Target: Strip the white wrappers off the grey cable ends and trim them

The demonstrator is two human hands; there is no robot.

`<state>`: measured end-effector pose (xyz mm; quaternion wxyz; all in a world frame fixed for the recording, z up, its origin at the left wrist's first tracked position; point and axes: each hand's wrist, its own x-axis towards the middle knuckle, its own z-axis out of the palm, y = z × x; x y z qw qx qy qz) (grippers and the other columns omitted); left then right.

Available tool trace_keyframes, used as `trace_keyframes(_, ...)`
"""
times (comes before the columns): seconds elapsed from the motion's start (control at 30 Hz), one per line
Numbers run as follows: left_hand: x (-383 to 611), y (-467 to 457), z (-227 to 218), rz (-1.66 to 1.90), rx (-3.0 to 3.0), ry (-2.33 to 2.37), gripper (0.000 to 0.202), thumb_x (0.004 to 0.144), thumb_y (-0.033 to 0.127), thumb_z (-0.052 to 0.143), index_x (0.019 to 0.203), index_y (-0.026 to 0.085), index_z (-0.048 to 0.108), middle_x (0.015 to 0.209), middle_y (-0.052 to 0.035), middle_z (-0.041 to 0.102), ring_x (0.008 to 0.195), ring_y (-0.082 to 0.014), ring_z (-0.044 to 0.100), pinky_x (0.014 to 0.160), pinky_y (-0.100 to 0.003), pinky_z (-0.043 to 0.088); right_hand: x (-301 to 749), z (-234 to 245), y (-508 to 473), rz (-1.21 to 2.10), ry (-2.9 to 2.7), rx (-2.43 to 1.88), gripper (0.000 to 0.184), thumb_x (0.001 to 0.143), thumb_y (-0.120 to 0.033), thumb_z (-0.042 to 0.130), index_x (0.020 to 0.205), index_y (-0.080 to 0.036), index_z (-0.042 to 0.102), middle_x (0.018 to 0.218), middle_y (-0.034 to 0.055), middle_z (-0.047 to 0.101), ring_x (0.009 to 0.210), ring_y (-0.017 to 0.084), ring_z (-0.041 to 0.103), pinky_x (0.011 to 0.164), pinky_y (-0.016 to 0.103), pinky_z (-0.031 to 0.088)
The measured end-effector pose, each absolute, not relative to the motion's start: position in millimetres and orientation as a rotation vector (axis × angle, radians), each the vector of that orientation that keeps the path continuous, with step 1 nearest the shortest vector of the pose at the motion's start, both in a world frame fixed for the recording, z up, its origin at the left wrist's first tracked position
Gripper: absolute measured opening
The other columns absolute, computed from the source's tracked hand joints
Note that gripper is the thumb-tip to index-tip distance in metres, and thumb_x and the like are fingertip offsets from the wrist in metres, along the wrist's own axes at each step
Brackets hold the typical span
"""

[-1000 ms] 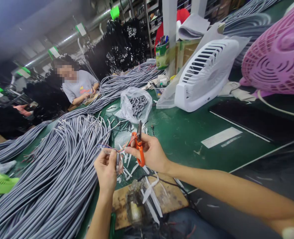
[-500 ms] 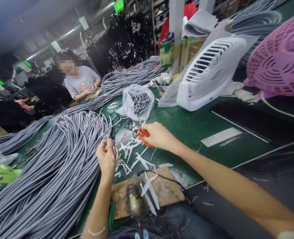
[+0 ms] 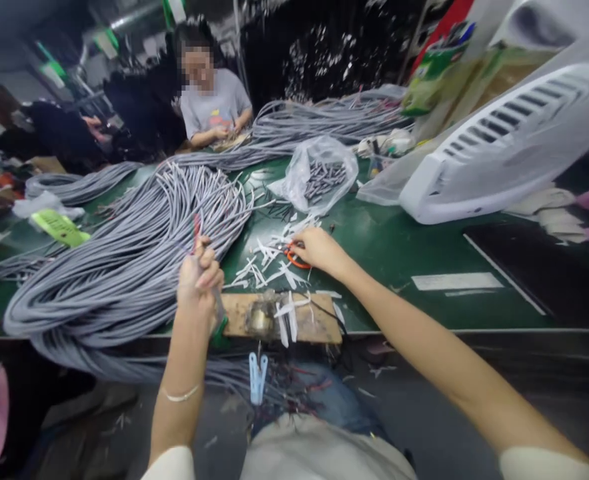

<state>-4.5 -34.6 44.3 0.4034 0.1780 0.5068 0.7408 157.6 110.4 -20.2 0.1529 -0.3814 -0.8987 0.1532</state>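
Observation:
My left hand is closed around a grey cable; red and green wires stick up above the fist. My right hand is low over the green table, its fingers closed on orange-handled pliers whose jaws are hard to make out. White paper-like strips lie scattered between the hands. Left of them spreads a large bundle of grey cables, stripped ends toward the middle. Just in front of me is a wooden board with a small metal device on it.
A clear plastic bag of short grey pieces lies beyond my right hand. To the right stand a white fan and a flat black panel. A blue clothes peg hangs at the table edge. Across the table sits a co-worker.
My left hand has come up and back toward me, with the cable's coloured wires now pointing upward. The right hand with the pliers is lower over the strips. The view has levelled and swung left.

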Motion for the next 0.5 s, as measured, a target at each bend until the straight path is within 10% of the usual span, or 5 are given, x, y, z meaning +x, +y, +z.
trace_keyframes(0.27, 12.1, -233.5, -4.2, 1.822, 0.625, 1.075, 0.026, 0.085, 0.036, 0.052, 0.064, 0.022, 0.045, 0.018, 0.0156, 0.017, 0.007, -0.0034, 0.007, 0.013, -0.012, 0.010, 154.5, -35.8, 112.1, 0.549, -2.514, -1.057, 0.022, 0.079, -0.022, 0.056, 0.085, -0.009, 0.072, 0.079, 0.0122, 0.069, 0.079, 0.023, 0.062, 0.074, 0.033, 0.044)
trace_keyframes(0.37, 8.9, -255.3, -54.5, 1.645, 0.539, 1.397, 0.030, 0.081, 0.046, 0.053, 0.066, 0.021, 0.047, 0.031, 0.0092, 0.043, 0.015, -0.0062, 0.034, 0.019, -0.014, 0.027, 154.5, -36.5, 110.2, 0.546, -2.471, -1.064, 0.023, 0.078, -0.020, 0.054, 0.087, -0.009, 0.072, 0.083, 0.0123, 0.070, 0.081, 0.024, 0.062, 0.077, 0.034, 0.045)
trace_keyframes(0.5, -13.6, -238.0, -136.2, 1.472, 0.518, 1.864, 0.041, 0.083, 0.057, 0.041, 0.083, 0.019, 0.057, 0.076, -0.0054, 0.068, 0.073, -0.0167, 0.067, 0.056, -0.024, 0.054, 155.6, -35.2, 107.8, 0.514, -2.459, -1.095, 0.024, 0.078, -0.018, 0.053, 0.089, -0.008, 0.072, 0.087, 0.0131, 0.070, 0.085, 0.025, 0.063, 0.080, 0.034, 0.045)
